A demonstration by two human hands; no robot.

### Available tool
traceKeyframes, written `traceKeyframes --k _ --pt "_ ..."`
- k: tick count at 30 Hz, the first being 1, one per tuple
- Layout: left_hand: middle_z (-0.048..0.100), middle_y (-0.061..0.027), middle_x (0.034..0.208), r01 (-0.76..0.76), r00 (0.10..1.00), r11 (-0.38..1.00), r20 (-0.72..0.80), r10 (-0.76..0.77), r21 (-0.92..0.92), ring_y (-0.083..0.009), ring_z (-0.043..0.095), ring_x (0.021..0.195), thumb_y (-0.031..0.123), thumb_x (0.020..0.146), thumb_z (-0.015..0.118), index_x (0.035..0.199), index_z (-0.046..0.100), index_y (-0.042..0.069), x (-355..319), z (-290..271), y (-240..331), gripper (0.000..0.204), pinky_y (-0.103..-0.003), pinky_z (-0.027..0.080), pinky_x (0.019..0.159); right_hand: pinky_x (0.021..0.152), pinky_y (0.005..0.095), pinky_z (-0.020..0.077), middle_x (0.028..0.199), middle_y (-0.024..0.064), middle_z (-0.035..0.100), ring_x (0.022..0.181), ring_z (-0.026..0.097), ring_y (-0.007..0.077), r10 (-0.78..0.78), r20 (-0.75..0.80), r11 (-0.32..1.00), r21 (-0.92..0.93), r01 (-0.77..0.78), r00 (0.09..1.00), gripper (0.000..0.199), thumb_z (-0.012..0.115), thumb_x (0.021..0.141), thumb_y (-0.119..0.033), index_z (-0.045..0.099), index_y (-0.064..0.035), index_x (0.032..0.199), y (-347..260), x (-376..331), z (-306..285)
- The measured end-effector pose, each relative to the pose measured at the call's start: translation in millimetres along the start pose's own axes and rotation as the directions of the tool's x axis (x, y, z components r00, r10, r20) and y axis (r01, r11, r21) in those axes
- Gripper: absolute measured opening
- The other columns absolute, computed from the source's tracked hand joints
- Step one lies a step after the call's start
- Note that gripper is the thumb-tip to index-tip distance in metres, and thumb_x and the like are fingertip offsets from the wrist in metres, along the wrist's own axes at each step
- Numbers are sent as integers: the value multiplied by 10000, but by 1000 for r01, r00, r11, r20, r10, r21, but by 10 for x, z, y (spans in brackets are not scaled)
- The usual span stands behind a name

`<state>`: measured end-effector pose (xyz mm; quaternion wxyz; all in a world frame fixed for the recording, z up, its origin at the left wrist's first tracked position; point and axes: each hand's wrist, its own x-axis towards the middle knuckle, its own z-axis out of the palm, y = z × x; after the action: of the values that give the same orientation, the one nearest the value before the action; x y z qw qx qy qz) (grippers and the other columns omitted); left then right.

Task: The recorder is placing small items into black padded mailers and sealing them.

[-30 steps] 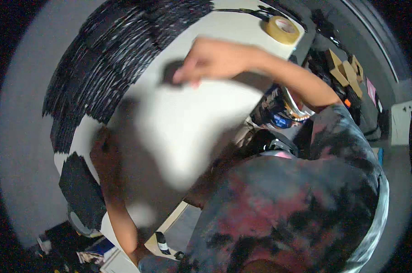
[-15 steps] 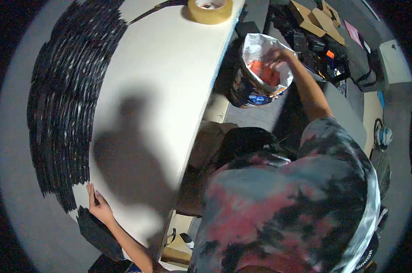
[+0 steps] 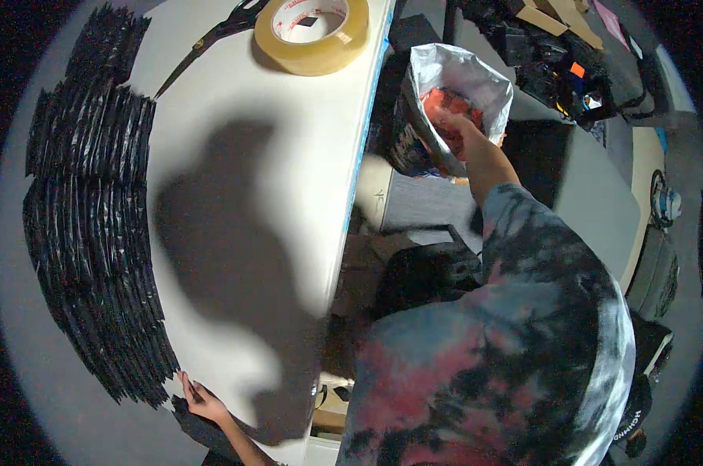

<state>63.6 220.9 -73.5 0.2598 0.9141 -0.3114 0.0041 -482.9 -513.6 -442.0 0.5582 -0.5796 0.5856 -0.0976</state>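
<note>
Hands are spread far apart over a white table (image 3: 289,116). The right hand (image 3: 454,128) is sunk into a silver bag (image 3: 460,70) beside the table's right edge, among orange-red pieces (image 3: 444,101); whether its fingers are closed on anything cannot be told, since they are buried in the contents. The left hand (image 3: 198,398) is pressed open and flat at the table's near-left corner, its fingertips touching the lowest of the black packets (image 3: 95,233); nothing is gripped by it.

The packets are laid in overlapping rows along the table's left side, curving from the far edge down to the left hand. The middle of the table is bare and crossed by the person's shadow. A tape roll (image 3: 312,31) is seen at the far end, with black scissors (image 3: 204,43) just beside it.

Judged from the layout, a large run of packets is already set down, the bag is well stocked with pieces, and much of the table surface is left uncovered. How much remains cannot be told.
</note>
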Motion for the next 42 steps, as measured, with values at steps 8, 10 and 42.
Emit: traceKeyframes --k 8,10,42 --pt "519 -280 1508 23 1000 1000 -12 -23 -13 -377 457 1457 -35 1001 489 1364 563 -142 28 45 59 386 -454 310 1229 646 362 593 1073 156 742 813 732 231 -96 -257 995 -40 89 962 476 759 832 -294 693 -35 1226 -156 -9 549" --pt "517 -279 1511 22 1000 1000 -17 -22 2 -377 458 1456 -38 1000 488 1366 564 -140 1 27 85 387 -453 312 1228 645 359 590 1066 153 742 811 730 228 -129 -308 991 -55 118 943 477 769 824 -291 697 -34 1219 -226 -95 808" --pt "559 -259 1484 4 997 983 -69 -17 -182 -355 509 1424 -13 974 515 1337 598 -126 61 345 -94 390 -409 361 1186 686 424 579 1036 104 776 861 726 212 -461 618 18 -710 703 637 313 750 872 -313 770 -41 1024 1115 1081 -851"
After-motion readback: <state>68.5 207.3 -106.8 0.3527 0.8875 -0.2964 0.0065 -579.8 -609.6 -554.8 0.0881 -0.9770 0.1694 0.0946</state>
